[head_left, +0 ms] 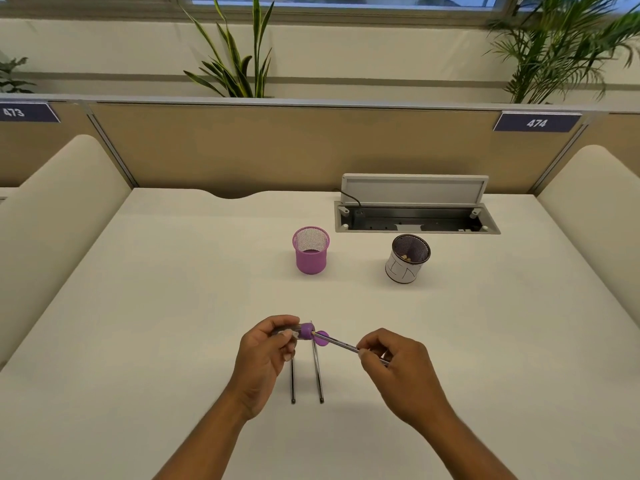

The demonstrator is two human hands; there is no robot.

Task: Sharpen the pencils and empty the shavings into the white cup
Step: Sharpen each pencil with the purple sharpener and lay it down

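We held the sharpener point(300, 333) in our left hand point(265, 355), the fingers closed around its clear barrel, with the purple cap turned to the right. Our right hand point(394, 363) was closed in a pinch on the far end of the pencil point(341, 344), and the tip of this pencil sat in the hole of the sharpener. Both were lifted a little above the table point(173, 306), close to us.

We judged the pencil as light and stiff, but thin, so its point could snap if we pushed it at an angle; a grip nearer to the sharpener would give more control. The sharpener looked like smooth, light plastic, maybe slippery, and it was best taken around the barrel and not by the cap, because the cap could come off and spill the shavings.

Two more pencils point(317, 368) lay on the table under our hands, almost parallel. Farther away stood a purple mesh cup point(310, 252), and to the right of it, well apart, the white cup point(403, 266), where some shavings seemed to lie already.

The table was pale, smooth and flat, with an open cable tray point(415, 221) at the back. Behind it there was a beige partition point(277, 147) with a plate 474 point(536, 123), then plants point(235, 60) and a window.
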